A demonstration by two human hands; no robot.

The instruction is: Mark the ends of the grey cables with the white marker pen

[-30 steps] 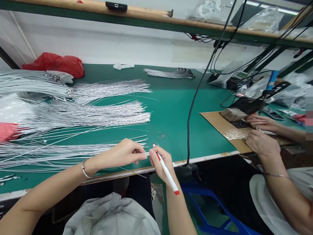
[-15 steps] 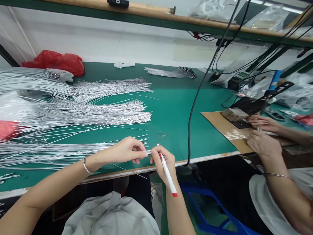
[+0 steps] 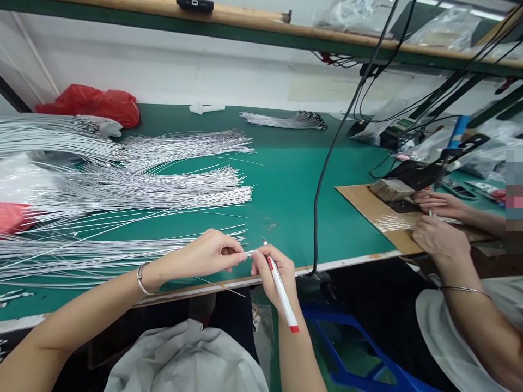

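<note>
Over the table's front edge, my left hand (image 3: 214, 253) has its thumb and fingers pinched on a thin whitish wire (image 3: 249, 253). My right hand (image 3: 274, 272) meets it from the right, fingertips closed at the wire's other side. A white marker pen with red ends (image 3: 284, 299) rests in that same right hand, its tip pointing up and away, its tail along the wrist. Most of the wire is hidden by the fingers. Just left of my hands lies a loose bundle of grey wires (image 3: 122, 253), partly under my left forearm.
More wire bundles (image 3: 183, 185) lie behind, and a smaller one (image 3: 286, 120) near the wall. Red plastic bags (image 3: 102, 106) are at the left. A black cable (image 3: 317, 207) hangs down at the table edge. To the right, a co-worker's hands (image 3: 441, 234) work over a cardboard sheet (image 3: 359, 204).
My hands stay nearly in place, both still at the wire. The pen's tail has shifted slightly right and down, and my left fingers are a little more closed.
</note>
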